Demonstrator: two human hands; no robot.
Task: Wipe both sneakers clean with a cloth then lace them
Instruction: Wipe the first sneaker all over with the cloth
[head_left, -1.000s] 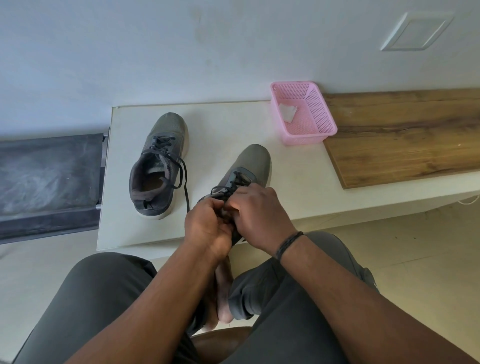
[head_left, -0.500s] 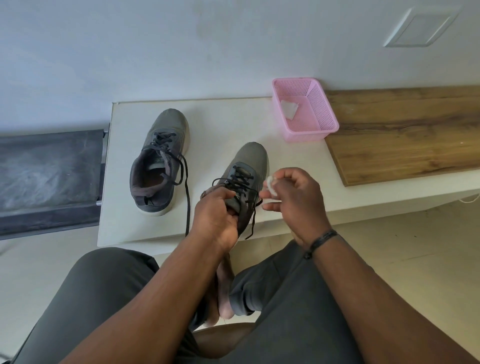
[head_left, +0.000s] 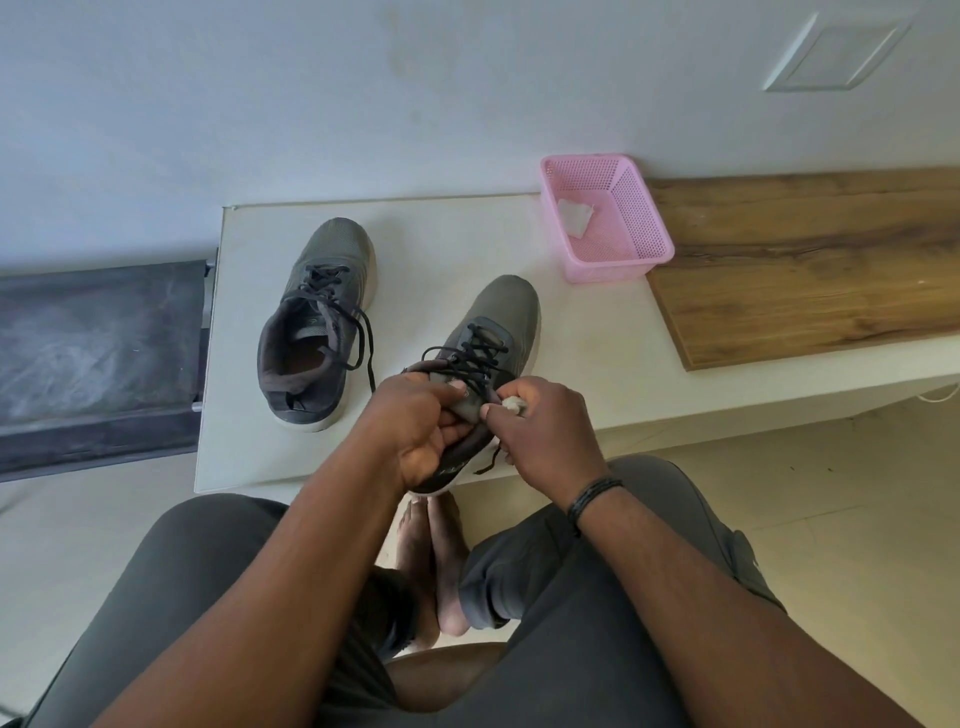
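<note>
Two grey sneakers with black laces stand on the white table (head_left: 441, 244). The left sneaker (head_left: 317, 322) sits alone with its laces loose. The right sneaker (head_left: 493, 332) lies at the table's front edge, heel toward me. My left hand (head_left: 421, 421) grips its tongue and collar. My right hand (head_left: 540, 431) pinches a small wad of white cloth (head_left: 511, 404) against the shoe's right side, next to the tongue. A loose lace end hangs below my right hand.
A pink mesh basket (head_left: 649, 223) holding a white cloth piece stands at the table's back right. A wooden board (head_left: 805, 270) lies to its right. A dark bench (head_left: 98, 353) adjoins the table on the left. My knees and bare feet are below the table edge.
My right hand lifted off the laces, drew out to the right with the white wad, then came back to the shoe's side. My left hand keeps gripping the sneaker.
</note>
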